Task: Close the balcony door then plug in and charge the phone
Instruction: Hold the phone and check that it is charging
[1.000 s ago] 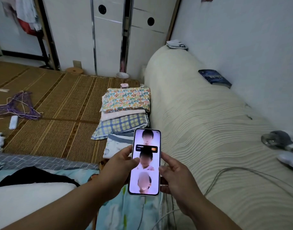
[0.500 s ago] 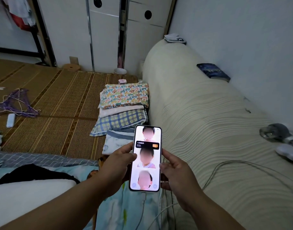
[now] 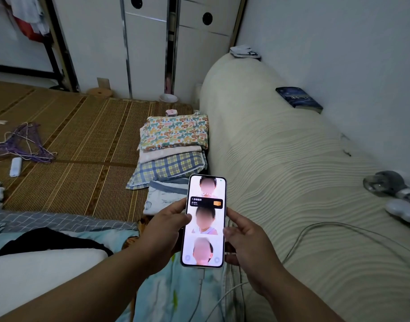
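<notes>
Holding the phone (image 3: 205,220) upright over the bed (image 3: 187,296), screen lit: left hand (image 3: 163,231) gripping its left edge, right hand (image 3: 245,238) cupping the right. Trailing a white cable (image 3: 200,284) from its bottom edge, apparently plugged in. Judging it light, rigid, smooth, breakable; gripping by the long edges.

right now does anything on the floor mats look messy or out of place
Yes. A tangle of purple and white hangers lies loose on the woven mat at far left, with a white remote just beside it. The folded bedding stack by the sofa looks tidy.
</notes>
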`<state>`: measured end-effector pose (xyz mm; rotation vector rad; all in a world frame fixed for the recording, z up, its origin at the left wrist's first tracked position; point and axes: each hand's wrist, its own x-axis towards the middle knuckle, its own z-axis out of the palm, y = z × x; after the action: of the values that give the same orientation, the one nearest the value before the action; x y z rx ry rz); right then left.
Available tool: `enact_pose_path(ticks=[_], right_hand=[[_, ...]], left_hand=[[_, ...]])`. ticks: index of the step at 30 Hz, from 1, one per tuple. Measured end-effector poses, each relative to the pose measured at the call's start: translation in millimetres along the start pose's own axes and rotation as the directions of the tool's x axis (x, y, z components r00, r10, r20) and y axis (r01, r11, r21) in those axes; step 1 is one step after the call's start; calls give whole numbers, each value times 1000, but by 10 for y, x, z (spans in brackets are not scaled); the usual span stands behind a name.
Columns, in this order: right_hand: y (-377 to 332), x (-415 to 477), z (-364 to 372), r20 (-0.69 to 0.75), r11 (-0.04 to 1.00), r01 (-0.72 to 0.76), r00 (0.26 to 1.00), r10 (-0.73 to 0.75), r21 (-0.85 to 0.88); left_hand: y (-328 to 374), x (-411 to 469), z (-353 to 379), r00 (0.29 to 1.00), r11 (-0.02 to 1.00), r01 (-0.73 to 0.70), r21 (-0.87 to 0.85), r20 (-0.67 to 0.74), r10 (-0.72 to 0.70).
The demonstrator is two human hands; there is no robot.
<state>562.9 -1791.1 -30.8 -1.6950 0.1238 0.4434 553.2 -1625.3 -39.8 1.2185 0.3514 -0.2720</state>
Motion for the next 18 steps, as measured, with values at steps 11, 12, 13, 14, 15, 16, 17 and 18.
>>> enact_pose_path(ticks=[11,12,13,14,15,16,17,18], right_hand=[[2,-54,-6,-2,1000,-12,1000,12,25],[6,-58,-9,-2,1000,-11,1000,11,20],[11,-57,-13,-3,1000,-10,1000,10,18],[15,-56,-17,-4,1000,-10,1000,10,18],[19,-55,-20,-5,1000,-9,1000,9,19],[23,-54,-22,-5,1000,-8,1000,8,17],[27,-53,-25,-5,1000,-8,1000,8,13],[27,-52,-26,-5,1000,-9,1000,9,11]], left_hand=[[-28,-41,-8,1000,1000,-4,25,-1,4],[-27,-47,-6,1000,1000,-5,25,0,5],[-25,-53,-2,1000,1000,-5,25,3,5],[-19,-61,3,1000,1000,-5,24,10,5],[-15,-69,7,1000,1000,-6,20,16,6],[-9,-76,10,1000,1000,-7,16,22,7],[-8,-79,10,1000,1000,-7,13,26,7],[-9,-80,9,999,1000,-8,12,31,7]])
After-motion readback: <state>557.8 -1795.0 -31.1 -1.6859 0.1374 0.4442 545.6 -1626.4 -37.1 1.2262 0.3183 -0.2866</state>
